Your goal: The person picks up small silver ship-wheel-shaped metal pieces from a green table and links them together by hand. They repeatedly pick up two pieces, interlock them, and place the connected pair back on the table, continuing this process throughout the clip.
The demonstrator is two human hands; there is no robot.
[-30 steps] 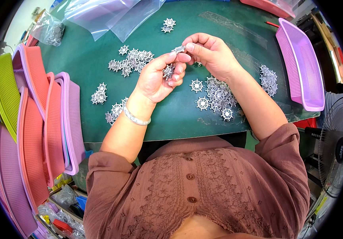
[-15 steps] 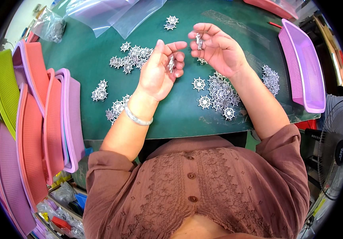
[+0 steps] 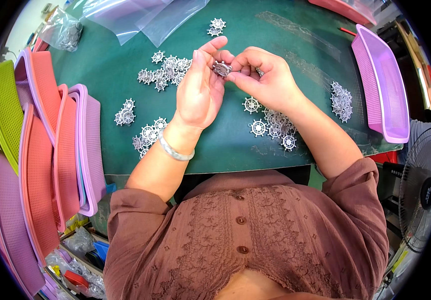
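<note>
Both my hands pinch one small silver ship-wheel metal charm (image 3: 221,68) over the green table (image 3: 225,145), left hand (image 3: 199,90) bracing, right hand (image 3: 265,80) at 3 o'clock turning it.

The small silver wheel-shaped metal charm (image 3: 222,68) pinched between the left hand (image 3: 199,90) and right hand (image 3: 265,77) is partly covered by fingertips, its detail too small to resolve, and the right palm's contents are hidden.

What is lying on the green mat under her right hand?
Under the right hand, silver wheel-shaped charms lie heaped on the green mat. The wrist covers part of the heap, so more may lie hidden.
</note>
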